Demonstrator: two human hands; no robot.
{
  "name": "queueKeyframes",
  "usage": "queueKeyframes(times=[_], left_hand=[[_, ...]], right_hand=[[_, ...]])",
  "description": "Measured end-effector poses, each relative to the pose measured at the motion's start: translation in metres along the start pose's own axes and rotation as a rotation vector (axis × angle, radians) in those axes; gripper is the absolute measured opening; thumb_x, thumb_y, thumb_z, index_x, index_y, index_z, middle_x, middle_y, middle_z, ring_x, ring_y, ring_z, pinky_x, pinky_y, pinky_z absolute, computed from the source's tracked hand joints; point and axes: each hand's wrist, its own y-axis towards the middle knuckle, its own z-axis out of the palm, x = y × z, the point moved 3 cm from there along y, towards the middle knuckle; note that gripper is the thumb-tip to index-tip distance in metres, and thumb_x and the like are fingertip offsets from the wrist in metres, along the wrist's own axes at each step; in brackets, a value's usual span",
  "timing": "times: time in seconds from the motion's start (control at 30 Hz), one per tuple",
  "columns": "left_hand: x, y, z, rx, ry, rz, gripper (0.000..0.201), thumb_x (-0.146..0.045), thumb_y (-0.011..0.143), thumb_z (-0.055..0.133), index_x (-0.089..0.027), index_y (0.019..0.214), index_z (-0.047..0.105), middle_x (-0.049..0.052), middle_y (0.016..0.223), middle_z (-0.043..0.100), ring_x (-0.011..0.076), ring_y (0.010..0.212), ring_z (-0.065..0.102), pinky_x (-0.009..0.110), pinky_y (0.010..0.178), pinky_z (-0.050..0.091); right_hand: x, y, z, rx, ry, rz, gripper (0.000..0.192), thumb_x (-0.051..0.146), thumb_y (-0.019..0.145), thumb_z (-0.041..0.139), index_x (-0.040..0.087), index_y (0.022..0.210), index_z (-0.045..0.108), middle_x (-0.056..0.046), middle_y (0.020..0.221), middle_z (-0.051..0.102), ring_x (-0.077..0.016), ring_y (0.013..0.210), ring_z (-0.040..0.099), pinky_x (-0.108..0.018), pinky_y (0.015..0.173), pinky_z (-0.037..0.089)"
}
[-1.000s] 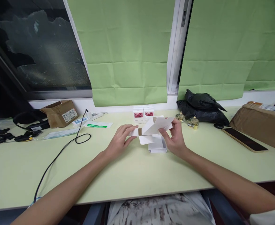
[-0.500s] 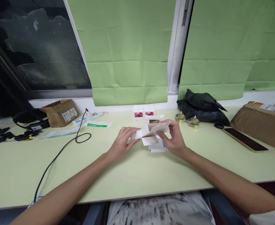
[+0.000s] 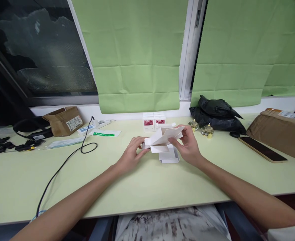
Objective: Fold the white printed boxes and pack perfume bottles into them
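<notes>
- since half a second ago we have tipped the white carton blank up at its far edge, and our left hand has slid in closer under its near-left corner; the things on the table have not shifted.
- our right hand has its grip clamped on the right end of the carton blank, thumb on top and fingers behind; our left hand pinches the left flap between thumb and fingertips.
- the carton blank is held just above the table, over a small stack of flat white blanks lying beneath our hands.
- we judge the step in hand to be opening the flat blank into a box: the panels are part-spread, the flaps loose.
- the next move, as we judge it, calls for squaring the walls with both hands and tucking a flap in without creasing the thin card.
- just behind stand two small white boxes with pink prints, and to their right two little golden bottles beside a black plastic bag.
- a phone and a brown parcel lie far right; a black cable and an open cardboard box lie left.
- the table is pale green and matte; behind it hang green blinds over a dark window.
</notes>
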Motion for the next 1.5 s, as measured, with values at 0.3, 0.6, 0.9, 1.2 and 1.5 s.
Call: queueKeyframes(times=[0.3, 0.6, 0.9, 1.2, 1.5], left_hand=[[-0.002, 0.001, 0.001, 0.012, -0.002, -0.001, 0.03, -0.035, 0.108, 0.055, -0.028, 0.137, 0.059, 0.007, 0.125, 0.064, 0.0228, 0.107, 0.056, 0.037, 0.094, 0.049], [-0.006, 0.0, -0.001, 0.014, -0.024, 0.0, 0.025, -0.033, 0.106, 0.055, -0.026, 0.129, 0.062, 0.007, 0.12, 0.063, 0.0222, 0.105, 0.059, 0.035, 0.089, 0.053], [-0.005, 0.0, 0.002, 0.028, -0.074, -0.027, 0.017, -0.035, 0.107, 0.053, -0.024, 0.118, 0.061, 0.007, 0.114, 0.062, 0.0203, 0.1, 0.061, 0.033, 0.083, 0.056], [-0.006, -0.002, -0.001, -0.025, -0.018, 0.079, 0.058, -0.032, 0.105, 0.059, -0.033, 0.156, 0.031, 0.013, 0.146, 0.053, 0.0233, 0.113, 0.063, 0.041, 0.088, 0.061], [-0.017, -0.001, -0.002, -0.105, -0.019, 0.353, 0.04, -0.016, 0.103, 0.059, -0.031, 0.136, 0.043, 0.013, 0.138, 0.056, 0.0254, 0.133, 0.057, 0.046, 0.1, 0.057]], right_hand=[[-0.003, -0.002, 0.005, -0.027, 0.09, 0.033, 0.038, 0.036, 0.095, 0.075, 0.03, 0.125, 0.052, -0.005, 0.116, 0.066, -0.0212, 0.106, 0.067, -0.038, 0.089, 0.061], [-0.009, -0.005, 0.006, -0.043, 0.063, 0.07, 0.039, 0.04, 0.096, 0.074, 0.031, 0.126, 0.05, -0.004, 0.117, 0.065, -0.0221, 0.107, 0.067, -0.04, 0.092, 0.061], [-0.003, -0.004, 0.004, 0.049, -0.072, 0.07, 0.041, 0.043, 0.101, 0.066, 0.03, 0.136, 0.048, -0.007, 0.123, 0.061, -0.023, 0.106, 0.066, -0.04, 0.095, 0.06], [-0.004, -0.002, 0.004, 0.086, -0.108, 0.069, 0.044, 0.045, 0.102, 0.062, 0.028, 0.14, 0.049, -0.01, 0.127, 0.063, -0.026, 0.112, 0.066, -0.042, 0.095, 0.062], [0.005, -0.007, 0.009, 0.155, -0.17, 0.084, 0.064, 0.042, 0.104, 0.06, 0.031, 0.162, 0.034, -0.012, 0.161, 0.048, -0.0292, 0.13, 0.062, -0.048, 0.11, 0.054]])
